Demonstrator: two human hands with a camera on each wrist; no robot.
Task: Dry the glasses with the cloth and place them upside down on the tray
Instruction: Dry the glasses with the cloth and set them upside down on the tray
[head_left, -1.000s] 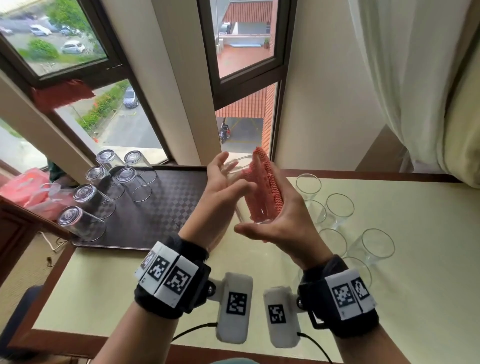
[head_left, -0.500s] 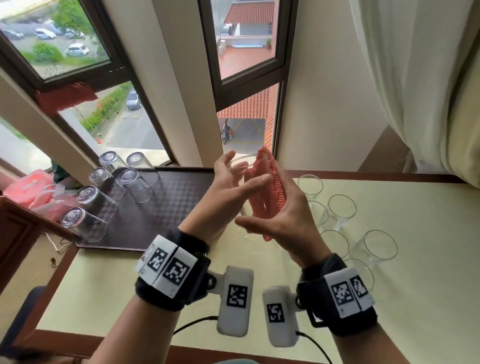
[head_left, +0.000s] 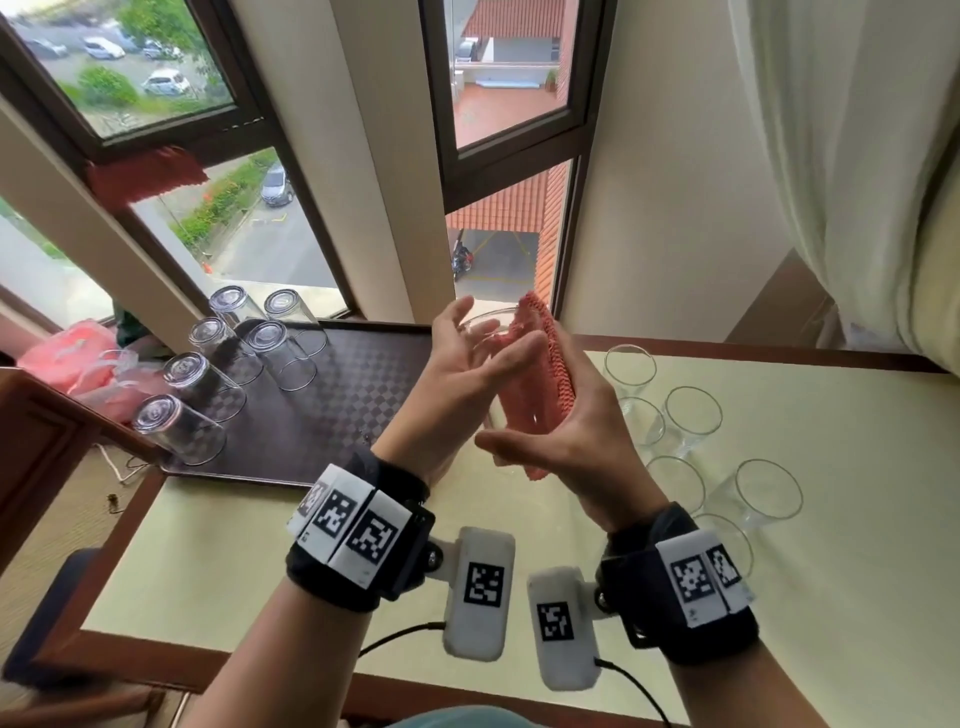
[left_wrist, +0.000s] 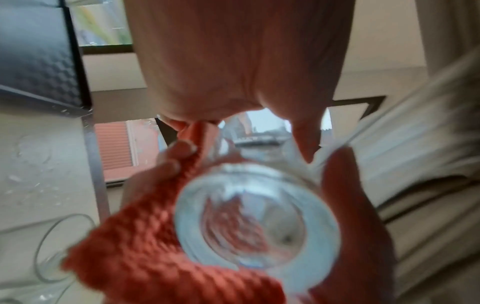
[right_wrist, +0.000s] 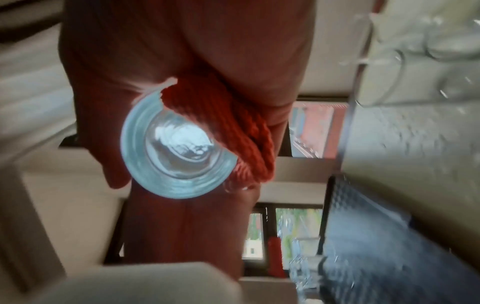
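A clear glass (head_left: 487, 328) is held in the air above the table, tilted with its mouth away from me. My right hand (head_left: 545, 436) cups an orange-red knitted cloth (head_left: 550, 364) round the glass's right side, fingers curled behind it, thumb under the base. My left hand (head_left: 483, 353) lies on the glass's left side with straight fingers, the thumb across it. The wrist views show the thick base (left_wrist: 257, 222) (right_wrist: 176, 150) with the cloth (left_wrist: 145, 246) (right_wrist: 233, 123) against the wall. Several glasses (head_left: 182, 426) stand upside down on the dark tray (head_left: 353, 415) at the left.
Several upright glasses (head_left: 691, 415) stand on the cream table (head_left: 857, 519) right of my hands. Windows and a wall close the far side, and a curtain (head_left: 857, 156) hangs at the right. Pink plastic bags (head_left: 67, 353) lie left of the tray.
Both hands stay in the same spot over the table. The cloth has shifted round the glass and a corner now hangs below my right palm. My left fingers have spread a little.
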